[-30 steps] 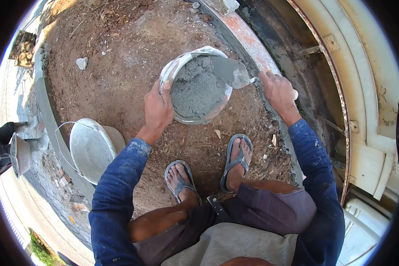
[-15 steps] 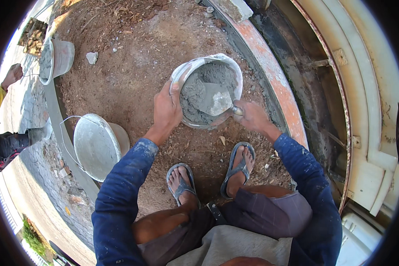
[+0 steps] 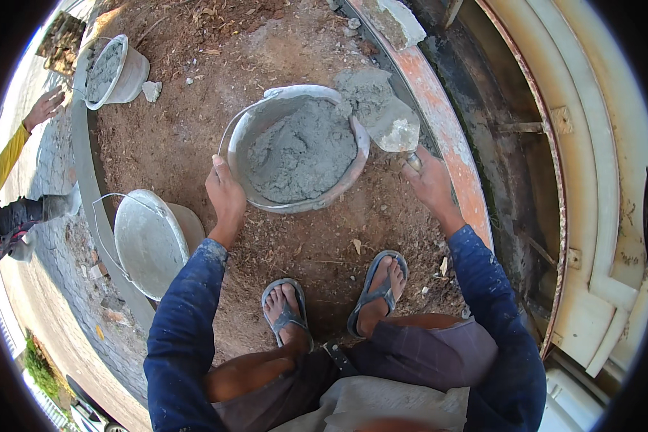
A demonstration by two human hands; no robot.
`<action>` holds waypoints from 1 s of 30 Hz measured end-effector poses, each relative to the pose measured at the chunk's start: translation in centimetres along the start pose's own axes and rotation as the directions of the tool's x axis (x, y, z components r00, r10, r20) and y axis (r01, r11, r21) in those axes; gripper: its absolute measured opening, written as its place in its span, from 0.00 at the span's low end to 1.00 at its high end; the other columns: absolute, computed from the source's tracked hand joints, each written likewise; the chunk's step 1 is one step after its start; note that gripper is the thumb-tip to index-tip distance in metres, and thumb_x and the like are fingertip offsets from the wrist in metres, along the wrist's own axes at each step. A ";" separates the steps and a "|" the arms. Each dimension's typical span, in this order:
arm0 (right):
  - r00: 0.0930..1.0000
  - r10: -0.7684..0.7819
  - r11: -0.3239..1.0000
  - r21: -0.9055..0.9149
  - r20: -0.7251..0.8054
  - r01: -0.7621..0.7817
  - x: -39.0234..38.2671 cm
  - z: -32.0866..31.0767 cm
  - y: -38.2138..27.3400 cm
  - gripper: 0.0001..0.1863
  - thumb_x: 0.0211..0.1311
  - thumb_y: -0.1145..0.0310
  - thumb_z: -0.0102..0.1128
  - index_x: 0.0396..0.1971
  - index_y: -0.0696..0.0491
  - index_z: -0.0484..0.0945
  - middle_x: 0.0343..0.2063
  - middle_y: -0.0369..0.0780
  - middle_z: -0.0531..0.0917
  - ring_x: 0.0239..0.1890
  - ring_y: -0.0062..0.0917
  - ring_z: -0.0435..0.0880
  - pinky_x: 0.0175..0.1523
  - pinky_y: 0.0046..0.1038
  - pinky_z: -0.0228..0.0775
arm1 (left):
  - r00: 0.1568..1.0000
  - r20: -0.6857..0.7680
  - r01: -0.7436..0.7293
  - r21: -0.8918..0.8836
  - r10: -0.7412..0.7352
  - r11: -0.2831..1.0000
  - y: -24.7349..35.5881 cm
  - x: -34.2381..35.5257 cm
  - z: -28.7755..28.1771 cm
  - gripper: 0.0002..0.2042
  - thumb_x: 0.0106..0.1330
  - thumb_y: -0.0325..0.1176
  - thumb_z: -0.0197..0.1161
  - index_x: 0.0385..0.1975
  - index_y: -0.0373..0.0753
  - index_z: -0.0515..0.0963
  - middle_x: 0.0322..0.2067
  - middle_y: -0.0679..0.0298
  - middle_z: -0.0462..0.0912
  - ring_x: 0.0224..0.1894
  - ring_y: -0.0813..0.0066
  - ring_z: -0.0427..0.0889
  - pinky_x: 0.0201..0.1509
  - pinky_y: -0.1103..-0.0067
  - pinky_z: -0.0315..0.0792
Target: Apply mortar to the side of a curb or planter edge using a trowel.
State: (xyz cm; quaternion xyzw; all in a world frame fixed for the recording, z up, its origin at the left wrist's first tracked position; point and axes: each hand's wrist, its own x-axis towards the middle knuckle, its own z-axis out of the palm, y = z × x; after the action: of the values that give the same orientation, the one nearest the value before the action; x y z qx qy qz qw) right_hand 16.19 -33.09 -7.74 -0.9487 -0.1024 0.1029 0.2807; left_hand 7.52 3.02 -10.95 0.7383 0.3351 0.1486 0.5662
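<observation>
Bright daylight, soil (image 3: 187,245) and bucket (image 3: 242,155) in soft shade and fairly sharp, road (image 3: 47,320) at left sunlit and washed out, shadow across paving (image 3: 86,299), fisheye bending curb (image 3: 90,169), corners black.

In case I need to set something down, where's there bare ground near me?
Bare soil lies between the middle bucket, the lower left bucket and the upper left bucket. A smaller patch lies between the middle bucket and your sandals. It's crowded right of the middle bucket, where your right hand and the trowel are beside the orange ledge.
</observation>
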 end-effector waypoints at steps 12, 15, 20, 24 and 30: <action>0.974 0.103 0.863 0.470 0.200 -0.188 9.8 4.7 3.6 0.13 0.62 0.61 0.60 0.34 0.56 0.73 0.19 0.39 0.76 0.19 0.28 0.76 0.26 0.34 0.70 | 0.999 -0.038 -0.029 0.103 0.033 0.994 -0.1 0.1 0.0 0.31 0.77 0.52 0.37 0.37 0.26 0.77 0.31 0.57 0.81 0.36 0.73 0.76 0.43 0.73 0.70; 0.830 0.356 0.607 0.570 0.429 -0.554 15.6 5.4 5.7 0.11 0.63 0.62 0.59 0.31 0.54 0.72 0.19 0.35 0.74 0.18 0.22 0.73 0.21 0.28 0.68 | 0.999 -0.042 -0.022 0.107 0.027 0.994 0.3 -0.1 0.9 0.30 0.77 0.51 0.37 0.37 0.26 0.77 0.31 0.57 0.81 0.36 0.73 0.77 0.43 0.73 0.70; 0.790 0.441 0.441 0.664 0.426 -0.604 18.6 7.6 4.5 0.12 0.65 0.60 0.58 0.33 0.54 0.71 0.21 0.34 0.73 0.17 0.20 0.72 0.19 0.26 0.69 | 0.999 -0.047 0.002 0.120 0.004 0.993 0.0 0.2 0.2 0.29 0.78 0.50 0.37 0.39 0.26 0.77 0.32 0.57 0.81 0.36 0.72 0.77 0.44 0.73 0.70; 0.840 0.417 0.415 0.749 0.348 -0.516 16.8 7.3 3.5 0.11 0.66 0.61 0.58 0.33 0.53 0.71 0.19 0.34 0.73 0.15 0.19 0.71 0.18 0.25 0.68 | 0.997 -0.079 -0.007 0.136 0.018 0.991 0.7 0.0 -0.1 0.29 0.78 0.50 0.37 0.39 0.26 0.77 0.32 0.57 0.81 0.36 0.72 0.77 0.44 0.73 0.71; 0.858 0.382 0.374 0.792 0.343 -0.483 15.0 6.8 5.0 0.12 0.67 0.60 0.56 0.29 0.51 0.70 0.19 0.33 0.73 0.15 0.19 0.71 0.18 0.24 0.67 | 0.997 -0.077 0.035 0.190 -0.021 0.981 0.3 -0.1 0.3 0.30 0.78 0.51 0.37 0.40 0.25 0.77 0.33 0.55 0.82 0.36 0.70 0.78 0.44 0.71 0.71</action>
State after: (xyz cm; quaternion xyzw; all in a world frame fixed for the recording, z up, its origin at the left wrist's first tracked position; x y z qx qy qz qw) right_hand 29.50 -29.93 -18.17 -0.6675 0.1999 0.2573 0.6695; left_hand 7.73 2.63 -10.72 0.7784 0.3791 0.1352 0.4818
